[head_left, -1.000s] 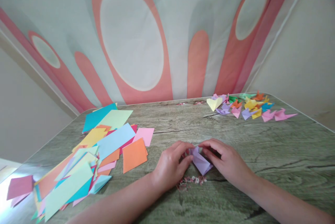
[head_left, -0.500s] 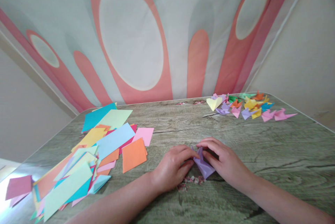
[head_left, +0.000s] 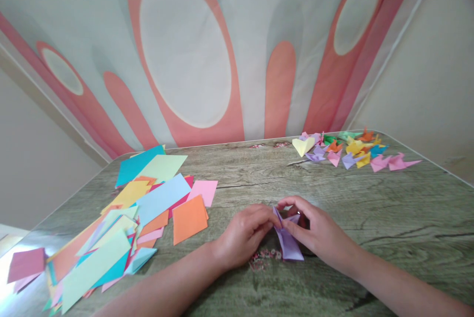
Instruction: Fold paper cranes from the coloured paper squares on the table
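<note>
A partly folded piece of purple origami paper point(head_left: 291, 245) is between my two hands, just above the wood-patterned table. My left hand point(head_left: 249, 233) pinches its upper left part between thumb and fingers. From the other side, my right hand point(head_left: 314, 225) grips it, with the thumb pressed on the middle and the fingers curled behind. One flap points up between the hands, and the wide end of the paper faces me. My fingers hide some of its folds.
Coloured paper sheets point(head_left: 159, 198) lie in a loose heap on the left. Several folded paper birds point(head_left: 355, 146) and a pale yellow paper heart point(head_left: 302, 146) stand at the back right of the table point(head_left: 237, 164). A patterned backdrop point(head_left: 248, 60) rises behind.
The purple paper has turned slightly, its wide end now pointing more toward me. My right thumb has moved inward onto its middle. The left hand has barely shifted.
</note>
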Motion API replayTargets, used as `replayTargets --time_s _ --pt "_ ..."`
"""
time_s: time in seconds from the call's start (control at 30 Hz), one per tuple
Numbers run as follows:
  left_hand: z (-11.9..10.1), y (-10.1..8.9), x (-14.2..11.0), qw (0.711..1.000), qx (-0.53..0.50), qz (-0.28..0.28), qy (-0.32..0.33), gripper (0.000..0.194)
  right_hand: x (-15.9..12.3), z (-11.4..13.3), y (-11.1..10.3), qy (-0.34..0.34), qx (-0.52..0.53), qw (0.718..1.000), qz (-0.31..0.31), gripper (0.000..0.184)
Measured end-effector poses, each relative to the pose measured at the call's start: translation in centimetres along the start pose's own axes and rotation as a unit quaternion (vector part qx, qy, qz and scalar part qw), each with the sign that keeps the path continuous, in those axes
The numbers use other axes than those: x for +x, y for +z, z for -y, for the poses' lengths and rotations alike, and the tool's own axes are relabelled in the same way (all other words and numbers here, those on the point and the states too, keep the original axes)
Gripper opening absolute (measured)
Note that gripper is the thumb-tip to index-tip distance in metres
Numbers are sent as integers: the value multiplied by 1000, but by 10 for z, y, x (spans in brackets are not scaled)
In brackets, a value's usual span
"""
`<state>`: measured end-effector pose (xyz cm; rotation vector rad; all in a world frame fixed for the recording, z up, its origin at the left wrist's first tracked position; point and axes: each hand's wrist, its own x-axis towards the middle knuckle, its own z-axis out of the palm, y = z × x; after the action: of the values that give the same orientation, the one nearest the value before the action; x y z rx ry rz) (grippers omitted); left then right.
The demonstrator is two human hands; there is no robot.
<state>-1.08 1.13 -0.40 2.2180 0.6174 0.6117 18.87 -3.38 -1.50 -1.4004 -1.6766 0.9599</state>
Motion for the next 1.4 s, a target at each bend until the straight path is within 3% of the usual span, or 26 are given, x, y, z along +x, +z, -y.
replayTargets --time_s 0.13,0.27,0.43,0.6,0.73,0.9,1.4 --pt "-3 0 -1 1000 -17 10 11 23 1 0 1 17 65 996 59 14" --pt "-5 1 -2 996 -72 0 -56 18 1 1 1 31 61 997 47 8" --pt "-10 1 1 966 -189 4 -174 51 -2 2 2 47 77 996 9 9" --pt "-4 5 4 952 -188 -45 -239 28 -5 4 2 82 101 991 10 9" --pt "-1 5 4 957 -127 -90 -244 22 -4 5 1 66 79 995 13 3" --pt "-6 7 2 973 -65 -76 -209 21 -2 6 2 49 54 997 18 10" --pt "-4 4 5 919 -223 -28 -325 35 -2 8 1 43 -10 999 -29 13"
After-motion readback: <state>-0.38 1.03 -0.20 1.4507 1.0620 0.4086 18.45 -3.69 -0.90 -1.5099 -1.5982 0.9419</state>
